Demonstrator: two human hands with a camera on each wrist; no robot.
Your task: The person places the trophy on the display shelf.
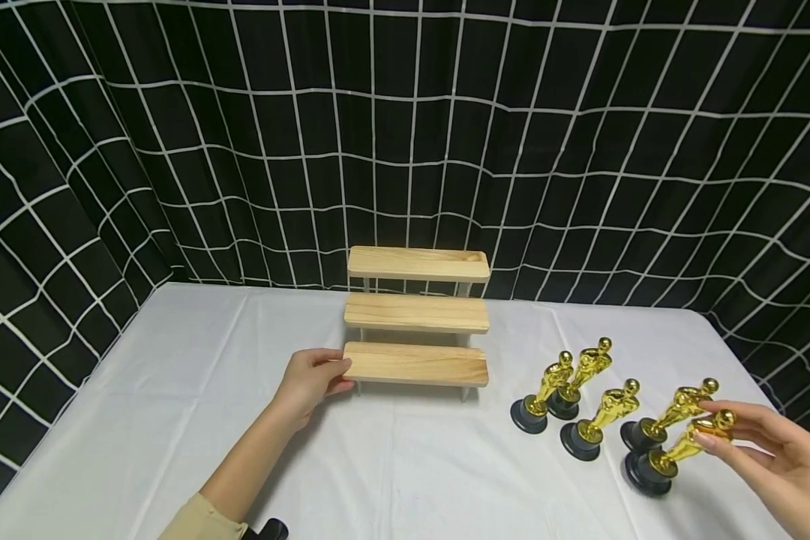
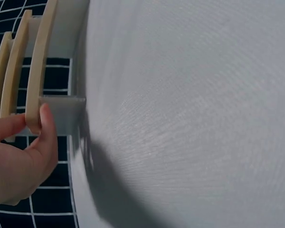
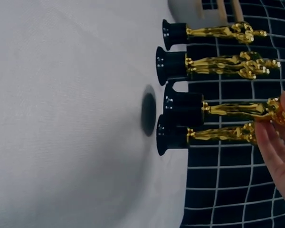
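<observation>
Fingers (image 1: 331,354) of the left hand (image 1: 308,386) pinch the left end of a long, pale wooden bottom board (image 1: 415,365) with rounded corners. It is the front, lowest step of a three-tier stand (image 1: 415,313) of matching boards on translucent supports, standing on a table (image 1: 391,472) covered in white cloth. The right hand (image 1: 786,461), well apart on the right, grasps a shiny gold, human-shaped statuette (image 1: 685,445) near its head, between thumb and fingers. Its round black base looks raised slightly off the cloth; the right wrist view shows a dark oval shadow near it. Just behind stands a similar gold statuette (image 1: 671,414). Nearer the stand are three more: a single one (image 1: 607,416) and a close pair (image 1: 549,382), all upright on the table. Black fabric with a white grid (image 1: 418,112) hangs behind.
</observation>
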